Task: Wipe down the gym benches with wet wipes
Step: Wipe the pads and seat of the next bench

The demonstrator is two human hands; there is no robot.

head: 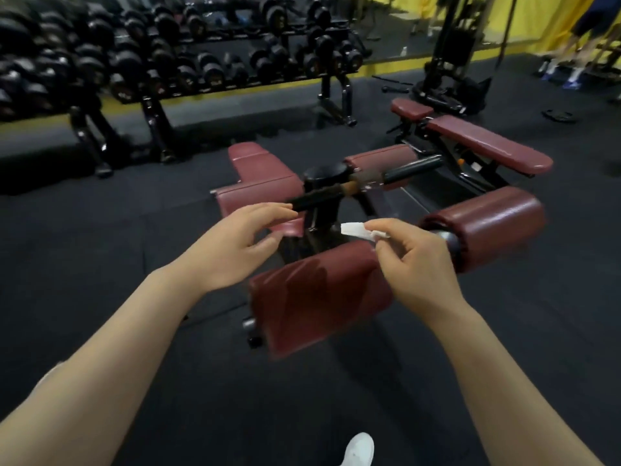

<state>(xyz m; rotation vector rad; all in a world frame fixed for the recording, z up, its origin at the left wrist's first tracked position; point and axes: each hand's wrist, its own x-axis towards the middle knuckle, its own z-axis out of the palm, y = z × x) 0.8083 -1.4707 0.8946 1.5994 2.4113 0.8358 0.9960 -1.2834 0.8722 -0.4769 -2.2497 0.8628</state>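
Gym equipment upholstered in maroon is seen from the head camera, with both bare forearms reaching forward over it. A white wet wipe (361, 230), folded or bunched small, is pinched between the thumb and curled fingers (383, 250) of the right hand (420, 264), and it is held in the air just above the near roller pad (319, 294) without touching it. The left hand (235, 243) is held beside it, a little apart from the wipe, with its fingers relaxed and slightly bent, the thumb and forefinger parted, and nothing is grasped by it. A sheen, possibly moisture, is visible across the top of the near roller pad. A second roller pad (487, 227) is mounted to the right on the same black frame (322, 203), and the flat seat pads of the bench (258, 169) are seen beyond the hands. Another maroon bench (484, 142) is placed farther back on the right, well apart from the hands. A long dumbbell rack (168, 62) is ranged along the far left, and yellow walls are seen behind it. The floor (100, 264) is covered in dark rubber matting, and the toe of a white shoe (359, 449) is visible at the bottom edge.
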